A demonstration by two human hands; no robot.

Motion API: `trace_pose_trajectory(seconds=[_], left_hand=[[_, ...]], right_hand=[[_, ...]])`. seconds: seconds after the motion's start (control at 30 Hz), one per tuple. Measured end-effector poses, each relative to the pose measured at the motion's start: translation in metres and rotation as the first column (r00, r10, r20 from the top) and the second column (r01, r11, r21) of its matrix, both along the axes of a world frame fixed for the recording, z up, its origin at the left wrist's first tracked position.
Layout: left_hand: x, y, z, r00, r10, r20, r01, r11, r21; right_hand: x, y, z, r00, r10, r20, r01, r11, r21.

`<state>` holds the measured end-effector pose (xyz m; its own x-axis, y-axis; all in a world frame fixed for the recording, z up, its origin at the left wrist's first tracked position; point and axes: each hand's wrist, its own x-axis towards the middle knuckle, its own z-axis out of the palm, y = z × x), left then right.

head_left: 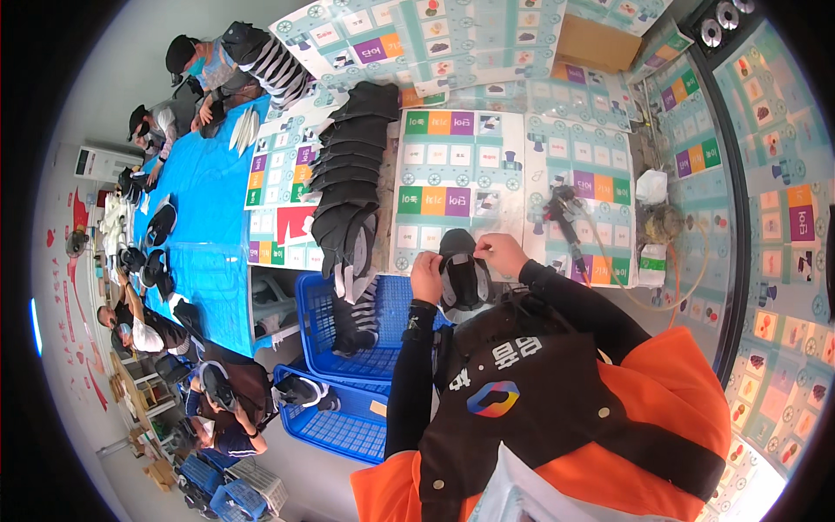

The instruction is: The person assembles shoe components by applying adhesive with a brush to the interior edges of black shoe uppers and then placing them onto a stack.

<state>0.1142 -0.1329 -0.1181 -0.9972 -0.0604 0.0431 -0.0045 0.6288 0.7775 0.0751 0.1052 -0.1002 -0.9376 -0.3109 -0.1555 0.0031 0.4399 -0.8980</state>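
Observation:
A black and grey shoe upper is held up at the table's front edge, its opening toward me. My left hand is closed on its left edge. On the opposite edge, the fingers of my right hand are pinched together. To the left of my hands, a long overlapping row of black shoe uppers runs toward the back of the table. Beyond my right hand lies a dark hand tool with thin hoses attached.
Blue plastic baskets stand below the table at my left, with shoe parts inside. Printed sheets cover the tabletop. Further left, several people work around a blue-covered table. A red piece lies past the row.

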Motion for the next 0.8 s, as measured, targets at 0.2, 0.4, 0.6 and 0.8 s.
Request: trace_pose_trajectory(seconds=[0.2,0.4,0.6,0.8], left_hand=[[-0.016,-0.037,-0.044,0.948,-0.178,0.264,0.137,0.976,0.169],[-0.029,-0.046,-0.091,0.699,-0.32,0.64,-0.262,0.718,0.645],[-0.051,-0.049,0.028,0.749,-0.361,0.556,-0.043,0.81,0.584],[-0.057,-0.043,0.134,0.976,-0.196,0.092,0.135,0.882,0.452]], right_hand=[[-0.015,-0.011,-0.036,0.998,0.017,0.061,-0.016,0.999,-0.029],[-0.033,0.009,-0.051,0.807,0.202,0.555,-0.068,0.965,-0.253],[-0.018,-0.027,0.099,0.805,0.271,-0.528,-0.307,0.952,0.021],[-0.044,0.002,0.079,0.851,-0.131,-0.509,0.179,0.983,0.048]])
